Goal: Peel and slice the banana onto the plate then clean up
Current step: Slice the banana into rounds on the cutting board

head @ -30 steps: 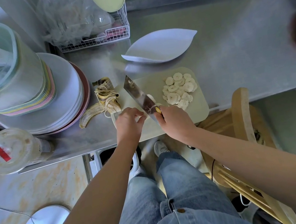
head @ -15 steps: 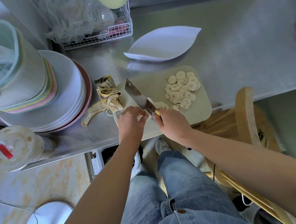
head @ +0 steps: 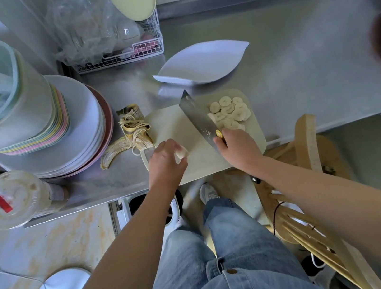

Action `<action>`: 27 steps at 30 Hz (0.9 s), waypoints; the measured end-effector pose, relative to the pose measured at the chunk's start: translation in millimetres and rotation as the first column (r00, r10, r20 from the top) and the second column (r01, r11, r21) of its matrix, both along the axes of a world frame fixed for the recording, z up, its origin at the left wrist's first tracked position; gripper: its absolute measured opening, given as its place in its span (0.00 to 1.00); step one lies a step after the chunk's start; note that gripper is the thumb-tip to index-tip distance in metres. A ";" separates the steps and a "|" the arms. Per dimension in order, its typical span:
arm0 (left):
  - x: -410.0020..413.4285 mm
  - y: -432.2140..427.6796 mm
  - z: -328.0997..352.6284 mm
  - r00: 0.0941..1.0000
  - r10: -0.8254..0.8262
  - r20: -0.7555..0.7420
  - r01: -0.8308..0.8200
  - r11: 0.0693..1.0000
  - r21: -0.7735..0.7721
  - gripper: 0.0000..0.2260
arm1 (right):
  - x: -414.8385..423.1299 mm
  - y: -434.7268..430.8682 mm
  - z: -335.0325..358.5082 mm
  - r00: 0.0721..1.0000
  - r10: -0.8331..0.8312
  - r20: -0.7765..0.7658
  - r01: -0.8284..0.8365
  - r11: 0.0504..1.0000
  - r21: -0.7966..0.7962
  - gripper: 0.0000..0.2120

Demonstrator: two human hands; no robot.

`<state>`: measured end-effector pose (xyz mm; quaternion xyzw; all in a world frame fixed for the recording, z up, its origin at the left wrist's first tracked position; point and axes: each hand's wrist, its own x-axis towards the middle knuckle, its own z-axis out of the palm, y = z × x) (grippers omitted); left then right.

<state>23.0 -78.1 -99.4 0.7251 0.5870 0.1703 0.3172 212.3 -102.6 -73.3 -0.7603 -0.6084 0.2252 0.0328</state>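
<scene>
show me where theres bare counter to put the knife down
Bare counter lies right of the cutting board and white plate, up to the back rim. The board is bare between the left hand and knife. Crowded on the left: peel, stacked plates, wire basket.

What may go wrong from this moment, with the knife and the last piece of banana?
1. The banana stub pinched by the left hand is short; slicing it would bring that hand close to the knife in the right hand.
2. The cutting board seems to overhang the front edge of the counter, so hard pressing might tip it and spill the slices.
</scene>
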 end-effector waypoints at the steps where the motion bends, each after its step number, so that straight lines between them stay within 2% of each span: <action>1: 0.6 0.2 -0.7 1.000 0.003 -0.004 -0.003 1.000 -0.013 0.08 | -4.3 -1.4 0.4 1.000 0.016 -0.024 -0.016 1.000 -0.003 0.14; 6: 5.6 0.0 -5.6 0.999 0.023 -0.046 -0.023 1.000 -0.012 0.13 | -16.1 -7.5 -5.9 0.994 0.088 -0.071 -0.090 0.996 -0.026 0.15; 12: 14.2 2.8 -4.8 0.994 0.057 -0.099 -0.052 0.998 0.045 0.10 | -0.8 -8.3 -5.7 0.999 0.011 -0.045 -0.011 1.000 -0.006 0.14; 16: 29.4 11.1 -4.6 0.998 0.037 -0.050 -0.034 0.998 0.056 0.10 | -0.7 -11.2 -4.8 0.996 0.015 -0.086 -0.016 1.000 -0.002 0.15; 21: 37.2 11.5 -8.0 0.995 0.062 -0.084 -0.061 0.998 0.011 0.10 | -7.2 -9.9 -3.5 0.996 0.040 -0.075 -0.040 0.999 0.002 0.14; 27: 26.4 2.1 -6.1 0.987 0.147 0.068 -0.145 0.989 -0.031 0.07 | -9.1 -8.5 -1.6 0.997 0.050 -0.058 -0.052 0.999 -0.018 0.14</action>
